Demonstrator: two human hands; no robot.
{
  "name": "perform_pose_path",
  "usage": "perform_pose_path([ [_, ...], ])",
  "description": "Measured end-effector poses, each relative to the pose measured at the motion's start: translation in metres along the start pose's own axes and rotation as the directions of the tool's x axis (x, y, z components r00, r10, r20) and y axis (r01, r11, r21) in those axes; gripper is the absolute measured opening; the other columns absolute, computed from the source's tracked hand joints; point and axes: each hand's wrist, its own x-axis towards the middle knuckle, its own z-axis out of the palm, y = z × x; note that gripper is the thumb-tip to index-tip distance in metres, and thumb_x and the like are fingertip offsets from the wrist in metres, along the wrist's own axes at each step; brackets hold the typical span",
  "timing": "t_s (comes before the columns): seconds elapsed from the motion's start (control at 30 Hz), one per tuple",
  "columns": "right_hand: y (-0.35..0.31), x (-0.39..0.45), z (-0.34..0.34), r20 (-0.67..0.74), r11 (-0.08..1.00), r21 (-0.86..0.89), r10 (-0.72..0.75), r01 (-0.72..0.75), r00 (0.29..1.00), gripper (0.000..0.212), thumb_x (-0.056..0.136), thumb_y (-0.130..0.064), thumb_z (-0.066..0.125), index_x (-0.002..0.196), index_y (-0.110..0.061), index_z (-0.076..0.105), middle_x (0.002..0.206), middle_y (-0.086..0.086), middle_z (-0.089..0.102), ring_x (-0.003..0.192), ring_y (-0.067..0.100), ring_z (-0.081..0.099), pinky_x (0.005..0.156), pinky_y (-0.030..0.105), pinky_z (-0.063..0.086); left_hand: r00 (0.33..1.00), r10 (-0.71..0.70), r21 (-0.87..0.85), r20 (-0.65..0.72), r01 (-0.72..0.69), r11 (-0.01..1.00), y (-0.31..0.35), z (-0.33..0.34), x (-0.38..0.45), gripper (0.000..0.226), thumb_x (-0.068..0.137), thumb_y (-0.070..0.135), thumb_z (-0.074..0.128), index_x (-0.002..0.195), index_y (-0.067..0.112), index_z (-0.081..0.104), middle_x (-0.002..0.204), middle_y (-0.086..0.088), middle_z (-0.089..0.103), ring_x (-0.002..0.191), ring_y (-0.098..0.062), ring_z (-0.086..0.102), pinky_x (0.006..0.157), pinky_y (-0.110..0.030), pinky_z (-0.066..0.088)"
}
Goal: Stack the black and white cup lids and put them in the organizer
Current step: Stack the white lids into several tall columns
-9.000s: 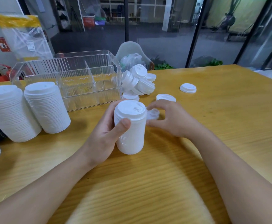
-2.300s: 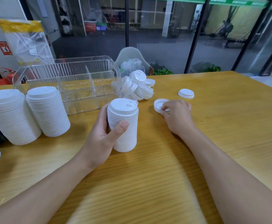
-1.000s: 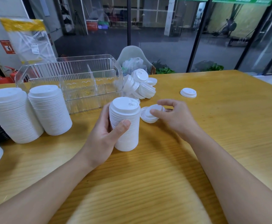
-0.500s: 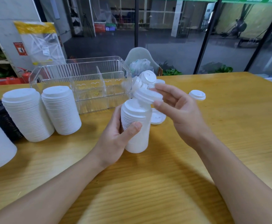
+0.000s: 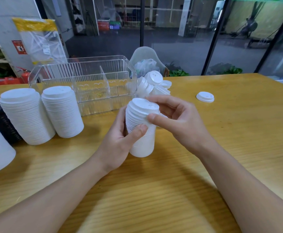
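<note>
On the wooden table (image 5: 221, 148), in front of the clear organizer (image 5: 87, 84), my left hand (image 5: 119, 142) wraps the white lid stack (image 5: 141, 132) at mid-height, holding it upright. My right hand (image 5: 176, 118) pinches the top lid (image 5: 143, 105), thumb and fingers curled at its rim.

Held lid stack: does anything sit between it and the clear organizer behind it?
Nothing visible does. The held lid stack, gripped by the left hand and right hand, stands just in front of the clear organizer; bare table separates them.
</note>
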Motion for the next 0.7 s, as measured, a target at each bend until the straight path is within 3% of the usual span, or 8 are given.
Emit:
perform_pose_path([
  [0.13,0.003,0.000,-0.002,0.000,0.997,-0.062,-0.047,0.047,0.999,0.046,0.089,-0.009,0.088,0.131,-0.005,0.073,0.133,0.006,0.076,0.132,0.024,0.068,0.114,0.054,0.052,1.000,-0.001,0.009,-0.001,0.001,1.000,0.001,0.000,-0.001,0.057,0.103,0.028,0.068,0.156,0.025,0.047,0.140,0.008,0.069,0.129,-0.012,0.067,0.102,-0.024,0.053],
  [0.27,0.003,0.001,-0.002,0.010,0.998,-0.051,-0.022,0.022,1.000,0.034,0.099,-0.016,0.078,0.133,-0.008,0.074,0.122,0.003,0.080,0.121,0.021,0.073,0.102,0.042,0.056,1.000,-0.002,0.010,0.001,0.002,1.000,0.001,0.000,-0.001,0.056,0.103,0.025,0.067,0.156,0.024,0.047,0.138,0.008,0.070,0.126,-0.011,0.068,0.101,-0.024,0.054],
  [0.37,0.004,0.002,-0.002,0.037,0.996,-0.074,-0.039,0.042,0.999,0.033,0.102,-0.014,0.075,0.134,-0.008,0.072,0.127,0.004,0.079,0.124,0.022,0.073,0.105,0.049,0.058,1.000,-0.001,0.011,0.000,0.001,1.000,0.000,-0.001,-0.001,0.057,0.103,0.024,0.067,0.156,0.023,0.047,0.139,0.007,0.070,0.126,-0.013,0.068,0.100,-0.026,0.054],
  [0.47,0.006,0.006,-0.019,0.002,0.997,-0.067,-0.033,0.033,0.999,0.034,0.104,-0.014,0.071,0.138,-0.009,0.070,0.133,0.003,0.076,0.127,0.021,0.071,0.108,0.042,0.058,1.000,0.000,0.013,-0.016,0.001,1.000,0.000,-0.004,0.000,0.060,0.100,0.027,0.070,0.155,0.023,0.048,0.140,0.006,0.069,0.128,-0.013,0.067,0.100,-0.025,0.054],
  [0.57,0.015,0.010,-0.049,-0.052,0.944,-0.327,0.023,-0.039,0.998,0.029,0.102,-0.018,0.076,0.131,-0.022,0.076,0.129,-0.012,0.077,0.126,0.005,0.069,0.114,0.037,0.052,0.999,0.015,0.013,-0.044,-0.014,1.000,0.000,-0.006,-0.001,0.065,0.095,0.036,0.077,0.152,0.022,0.049,0.137,0.006,0.069,0.126,-0.013,0.067,0.099,-0.024,0.054],
  [0.63,0.029,0.011,-0.059,-0.055,0.812,-0.576,0.080,-0.096,0.995,0.028,0.095,-0.026,0.082,0.123,-0.030,0.079,0.128,-0.021,0.074,0.128,-0.005,0.063,0.118,0.035,0.047,0.998,0.031,0.018,-0.050,-0.030,0.999,0.000,-0.007,-0.002,0.070,0.090,0.042,0.076,0.151,0.022,0.049,0.136,0.006,0.069,0.125,-0.013,0.067,0.098,-0.024,0.054],
  [0.7,0.040,0.011,-0.055,-0.058,0.729,-0.673,0.117,-0.126,0.991,0.033,0.088,-0.041,0.087,0.120,-0.034,0.078,0.131,-0.023,0.071,0.131,-0.002,0.060,0.119,0.036,0.045,0.997,0.048,0.036,-0.054,-0.046,0.998,0.000,-0.006,-0.002,0.078,0.086,0.044,0.079,0.153,0.022,0.046,0.139,0.005,0.067,0.127,-0.013,0.066,0.099,-0.026,0.054],
])
